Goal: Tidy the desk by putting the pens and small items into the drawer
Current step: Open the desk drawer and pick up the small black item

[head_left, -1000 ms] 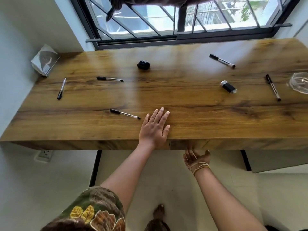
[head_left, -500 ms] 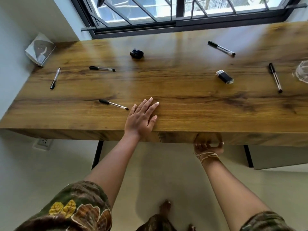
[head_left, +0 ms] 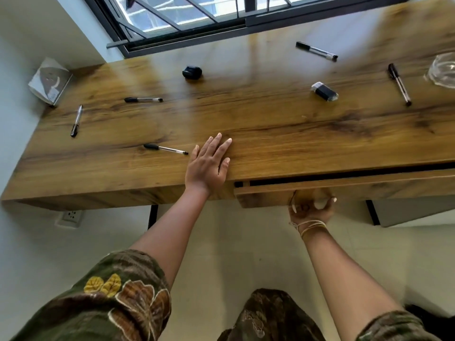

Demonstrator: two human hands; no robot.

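Several black-capped pens lie scattered on the wooden desk [head_left: 270,134]: one at the far left [head_left: 76,120], one left of centre [head_left: 143,100], one by my left hand [head_left: 165,149], one at the back [head_left: 316,50] and one at the right [head_left: 399,83]. A small black case [head_left: 192,72] and a black-and-clear lighter-like item [head_left: 324,91] also rest on top. My left hand [head_left: 209,166] lies flat on the desk's front edge, fingers apart. My right hand [head_left: 311,205] grips the underside of the drawer front [head_left: 369,187], which stands slightly pulled out.
A tissue box [head_left: 50,81] leans at the back left corner. A glass dish [head_left: 443,70] sits at the right edge. A barred window runs behind the desk. A wall socket [head_left: 71,216] is below the desk at left.
My right hand has taken hold of the drawer front and drawn it out a little, showing a dark gap. My left hand stays flat on the desk.
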